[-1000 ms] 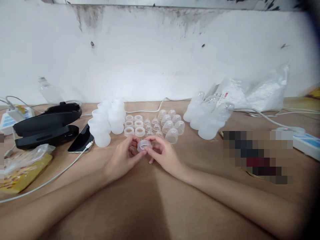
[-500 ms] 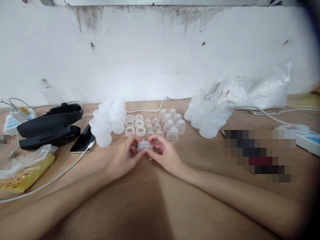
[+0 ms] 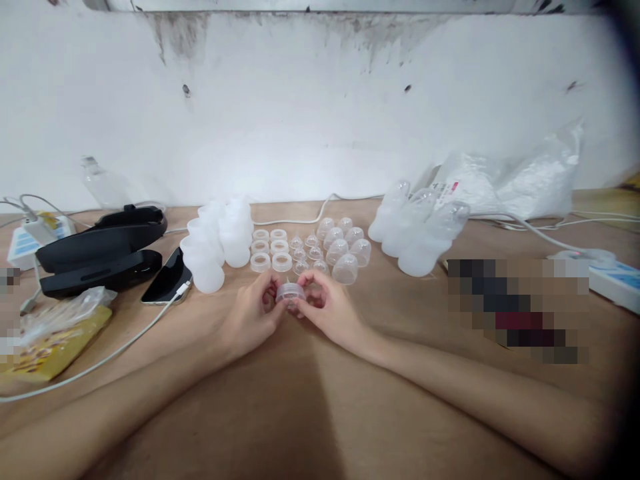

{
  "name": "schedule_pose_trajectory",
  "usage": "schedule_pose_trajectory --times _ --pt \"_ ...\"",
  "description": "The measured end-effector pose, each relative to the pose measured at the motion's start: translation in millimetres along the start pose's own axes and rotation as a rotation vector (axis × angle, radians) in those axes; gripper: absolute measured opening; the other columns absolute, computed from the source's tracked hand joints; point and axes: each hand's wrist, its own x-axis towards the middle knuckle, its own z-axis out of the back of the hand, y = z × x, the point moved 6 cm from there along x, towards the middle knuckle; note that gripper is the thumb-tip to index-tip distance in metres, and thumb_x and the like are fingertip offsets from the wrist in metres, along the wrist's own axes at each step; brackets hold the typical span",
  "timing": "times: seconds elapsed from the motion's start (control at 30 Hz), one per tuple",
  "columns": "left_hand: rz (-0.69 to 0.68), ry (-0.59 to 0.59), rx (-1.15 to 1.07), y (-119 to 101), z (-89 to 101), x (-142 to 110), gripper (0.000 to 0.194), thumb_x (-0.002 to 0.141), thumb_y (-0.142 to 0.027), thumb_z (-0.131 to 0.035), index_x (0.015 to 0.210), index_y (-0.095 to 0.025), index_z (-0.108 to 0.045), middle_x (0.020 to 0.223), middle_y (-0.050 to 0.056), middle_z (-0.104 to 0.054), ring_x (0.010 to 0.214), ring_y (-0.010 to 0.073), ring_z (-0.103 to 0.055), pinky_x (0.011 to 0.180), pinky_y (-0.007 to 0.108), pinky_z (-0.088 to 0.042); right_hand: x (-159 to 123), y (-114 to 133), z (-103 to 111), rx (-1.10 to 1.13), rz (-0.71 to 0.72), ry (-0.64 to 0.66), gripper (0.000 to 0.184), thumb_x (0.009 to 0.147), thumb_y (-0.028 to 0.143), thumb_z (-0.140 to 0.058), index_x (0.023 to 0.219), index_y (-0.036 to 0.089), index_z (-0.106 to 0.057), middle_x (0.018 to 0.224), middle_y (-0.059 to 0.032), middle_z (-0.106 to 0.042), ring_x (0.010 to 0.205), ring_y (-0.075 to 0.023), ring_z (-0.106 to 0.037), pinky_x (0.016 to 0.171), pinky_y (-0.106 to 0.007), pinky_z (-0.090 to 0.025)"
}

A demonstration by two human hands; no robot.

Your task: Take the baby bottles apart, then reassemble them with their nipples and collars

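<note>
Between my two hands is a translucent bottle collar ring (image 3: 291,291), with a small clear tip, seemingly of a nipple, showing above it. My left hand (image 3: 256,310) grips its left side between thumb and fingers. The right side is pinched by my right hand (image 3: 327,303). Just beyond, several loose collar rings (image 3: 260,262) sit in two columns. Beside them are several small clear nipples (image 3: 299,255), partly hidden by my right fingers. Further right stand several clear dome caps (image 3: 345,269).
Several frosted bottles (image 3: 208,275) without caps stand left; capped bottles (image 3: 419,250) stand right. A black phone (image 3: 167,279) with a white cable, a black case (image 3: 103,243) and a yellow snack bag (image 3: 75,340) lie left. A plastic bag (image 3: 537,180) and power strip (image 3: 617,280) are right.
Both hands stay on the collar ring, which looks slightly more tilted, with small shifts of the fingers. The other things stay in place.
</note>
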Motion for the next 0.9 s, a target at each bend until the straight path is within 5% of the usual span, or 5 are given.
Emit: schedule_pose_trajectory --times 0.2,0.43,0.6,0.9 --pt "0.029 0.008 -0.075 4.1 -6.5 3.8 0.008 0.074 -0.016 -0.049 0.075 -0.019 -0.042 0.066 -0.003 -0.051 0.059 0.0113 -0.049 0.055 0.023 -0.038 0.6 -1.8 1.0 -0.042 0.004 -0.008 0.011 0.074 0.022 -0.051 0.079 0.021 -0.042 0.062 0.0041 -0.053 0.056 -0.0118 -0.058 0.056 -0.026 -0.048" --pt "0.086 0.076 -0.462 8.1 -11.6 3.4 0.012 0.081 -0.028 -0.048 0.085 -0.019 -0.041 0.071 -0.001 -0.057 0.067 0.0137 -0.057 0.063 0.027 -0.045 4.2 -0.7 -0.4 0.137 -0.016 0.021 0.019 0.078 0.035 -0.05 0.086 0.019 -0.044 0.073 0.0015 -0.053 0.056 -0.0089 -0.058 0.051 -0.023 -0.051" --pt "0.063 0.084 -0.334 3.0 -8.7 -0.3 0.012 0.085 -0.03 -0.042 0.09 -0.019 -0.043 0.07 0.0 -0.059 0.066 0.0141 -0.057 0.063 0.026 -0.044 0.1 4.3 -0.2 0.005 0.035 0.033 0.019 0.083 0.037 -0.042 0.09 0.02 -0.043 0.059 0.005 -0.049 0.043 -0.0065 -0.048 0.036 -0.016 -0.039" --pt "0.027 0.078 -0.174 -1.2 -7.4 -1.5 0.007 0.083 -0.025 -0.044 0.08 -0.02 -0.042 0.062 -0.004 -0.054 0.055 0.0106 -0.047 0.052 0.02 -0.035 -3.4 15.1 1.5 -0.167 0.105 0.011 0.01 0.083 0.028 -0.041 0.077 0.02 -0.04 0.057 0.0055 -0.041 0.04 -0.0048 -0.038 0.036 -0.017 -0.03"
